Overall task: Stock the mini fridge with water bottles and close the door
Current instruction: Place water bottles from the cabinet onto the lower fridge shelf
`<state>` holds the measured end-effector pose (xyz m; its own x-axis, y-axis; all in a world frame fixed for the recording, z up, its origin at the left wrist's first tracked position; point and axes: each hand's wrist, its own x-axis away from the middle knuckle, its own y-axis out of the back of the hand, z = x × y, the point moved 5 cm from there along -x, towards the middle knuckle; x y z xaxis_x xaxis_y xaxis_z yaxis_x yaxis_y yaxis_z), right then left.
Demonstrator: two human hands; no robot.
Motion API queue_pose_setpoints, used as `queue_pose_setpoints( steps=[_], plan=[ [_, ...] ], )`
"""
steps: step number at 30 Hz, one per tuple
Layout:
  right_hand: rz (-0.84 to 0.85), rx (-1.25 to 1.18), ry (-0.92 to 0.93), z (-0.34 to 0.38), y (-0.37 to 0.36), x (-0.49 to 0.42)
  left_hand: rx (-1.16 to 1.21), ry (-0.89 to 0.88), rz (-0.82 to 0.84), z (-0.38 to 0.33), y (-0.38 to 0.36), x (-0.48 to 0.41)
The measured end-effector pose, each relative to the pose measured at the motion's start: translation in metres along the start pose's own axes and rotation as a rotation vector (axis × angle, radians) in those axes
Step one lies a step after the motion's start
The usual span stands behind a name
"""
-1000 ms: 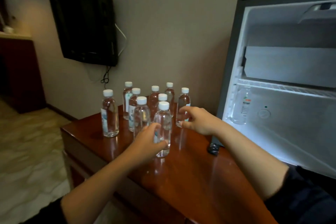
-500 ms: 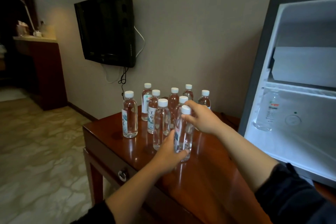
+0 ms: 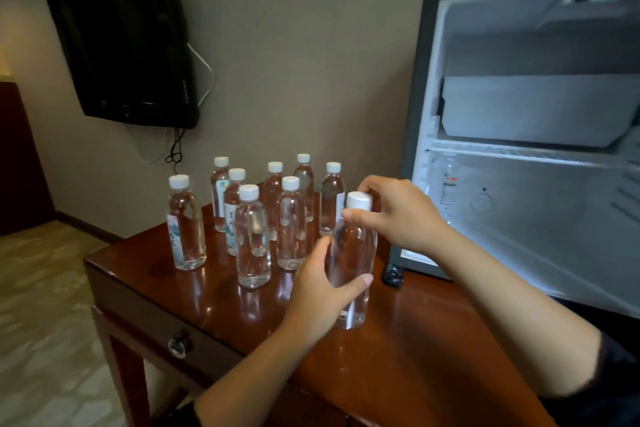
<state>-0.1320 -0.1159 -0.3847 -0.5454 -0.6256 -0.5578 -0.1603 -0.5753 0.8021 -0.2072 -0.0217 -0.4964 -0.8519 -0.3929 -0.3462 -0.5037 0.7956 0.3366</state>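
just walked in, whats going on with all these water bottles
A person is stocking the open mini fridge. The left hand grips a water bottle round its body, and the right hand holds its white cap. On the wooden table stand eight more bottles. One bottle is already inside the fridge.

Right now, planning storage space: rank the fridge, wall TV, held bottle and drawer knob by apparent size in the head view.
1. fridge
2. wall TV
3. held bottle, though nearest camera
4. drawer knob
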Motion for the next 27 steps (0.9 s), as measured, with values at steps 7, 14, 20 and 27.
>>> queue_pose_setpoints(
  steps=[7, 14, 20, 27],
  plan=[
    [-0.109, -0.08, -0.178, -0.042, 0.052, 0.029, 0.08, -0.065, 0.121, -0.032, -0.05, -0.022],
    [-0.002, -0.302, -0.225, -0.103, 0.068, 0.056, 0.115, -0.12, 0.145, -0.052, -0.103, -0.046],
    [-0.014, -0.403, -0.322, -0.153, 0.063, 0.077, 0.139, -0.156, 0.267, -0.074, -0.152, -0.067],
    [-0.131, -0.237, -0.428, -0.19, 0.057, 0.075, 0.11, -0.172, 0.235, -0.07, -0.195, -0.091]
  ],
)
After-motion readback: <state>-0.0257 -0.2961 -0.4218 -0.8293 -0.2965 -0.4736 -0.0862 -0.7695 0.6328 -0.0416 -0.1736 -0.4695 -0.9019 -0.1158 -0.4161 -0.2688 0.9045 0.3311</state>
